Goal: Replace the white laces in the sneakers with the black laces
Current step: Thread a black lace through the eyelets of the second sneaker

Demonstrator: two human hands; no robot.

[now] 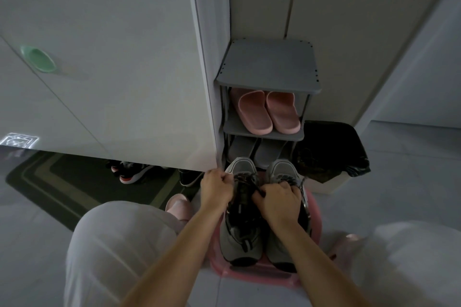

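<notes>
Lacing area: two grey sneakers (239, 237) stand side by side on a pink stool (252, 274), toes pointing away from the person, with both hands over the lace rows.
Left hand (216, 190): fingers curled tight at the outer edge of the left-side sneaker, pinching a dark lace (245, 183) (the strand is too dim to trace along its length).
Right hand (280, 198): fingers curled down over the inner edges where the two sneakers meet, gripping the same dark lace; fingertips hidden.
Edge, left: cabinet corner (212, 152) stands just beyond the left fingers, very near the knuckles.
Edge, ahead: shoe rack (268, 82) rises directly beyond both sets of fingers, its foot near the sneaker toes.
Edge, right: black-lined bin (334, 147) sits beyond and to the right of the right fingers.
Open room: bare floor (411, 182) lies well right of the right fingers; a dark mat (62, 182) covers the floor left of the left fingers.
Rack contents: pink slippers (268, 112) on the middle shelf.
</notes>
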